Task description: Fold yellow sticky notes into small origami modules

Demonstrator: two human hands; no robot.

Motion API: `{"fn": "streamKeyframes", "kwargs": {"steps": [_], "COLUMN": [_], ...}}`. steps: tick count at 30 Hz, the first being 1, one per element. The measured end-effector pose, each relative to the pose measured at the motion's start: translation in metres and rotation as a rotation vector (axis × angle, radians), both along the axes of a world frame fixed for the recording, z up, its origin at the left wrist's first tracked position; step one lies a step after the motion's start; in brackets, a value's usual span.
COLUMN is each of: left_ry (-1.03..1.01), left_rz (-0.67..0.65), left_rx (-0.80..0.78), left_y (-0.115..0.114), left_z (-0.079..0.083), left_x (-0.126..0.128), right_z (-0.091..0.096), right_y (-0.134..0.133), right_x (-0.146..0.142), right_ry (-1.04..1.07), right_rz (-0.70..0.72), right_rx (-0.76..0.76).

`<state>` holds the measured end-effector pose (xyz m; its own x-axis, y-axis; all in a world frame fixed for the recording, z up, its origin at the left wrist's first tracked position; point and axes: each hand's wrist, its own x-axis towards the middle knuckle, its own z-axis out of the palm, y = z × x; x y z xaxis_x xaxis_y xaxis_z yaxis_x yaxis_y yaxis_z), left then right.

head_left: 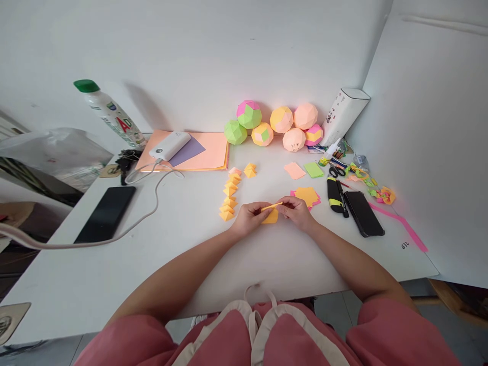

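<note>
My left hand (247,217) and my right hand (299,211) pinch a folded piece of orange-yellow paper (272,206) between thumbs and fingers. Below its folded edge shows a flat yellow flap (270,217); whether it belongs to the same sheet I cannot tell. Left of my left hand runs a column of folded yellow paper units (230,192), with another small cluster (250,170) beside its top. Just beyond my right hand lies a stack of yellow and pink paper squares (307,196). Peach sheets (295,170) and green sheets (313,170) lie farther back.
Several faceted paper balls (294,139) sit against the wall. On the right are scissors (337,171), a utility knife (335,194), a marker (344,204) and a phone (364,213). A cable (157,198), power bank (170,146), black phone (105,214) and spray bottle (114,117) occupy the left.
</note>
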<state>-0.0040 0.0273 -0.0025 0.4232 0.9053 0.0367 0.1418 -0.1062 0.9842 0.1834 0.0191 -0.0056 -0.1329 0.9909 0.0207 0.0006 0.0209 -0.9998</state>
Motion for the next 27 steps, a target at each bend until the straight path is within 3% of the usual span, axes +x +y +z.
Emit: {"fn": "streamKeyframes", "kwargs": {"steps": [27], "left_ry": [-0.010], "left_rz": [0.017], "left_rx": [-0.044], "left_y": [0.0000], "left_z": [-0.0024], "left_x": [-0.0007], "right_z": [-0.0025], "right_y": [0.0016], "right_x": [0.0012], "right_ry": [0.069], "right_rz": [-0.054], "right_rx": [-0.050]}}
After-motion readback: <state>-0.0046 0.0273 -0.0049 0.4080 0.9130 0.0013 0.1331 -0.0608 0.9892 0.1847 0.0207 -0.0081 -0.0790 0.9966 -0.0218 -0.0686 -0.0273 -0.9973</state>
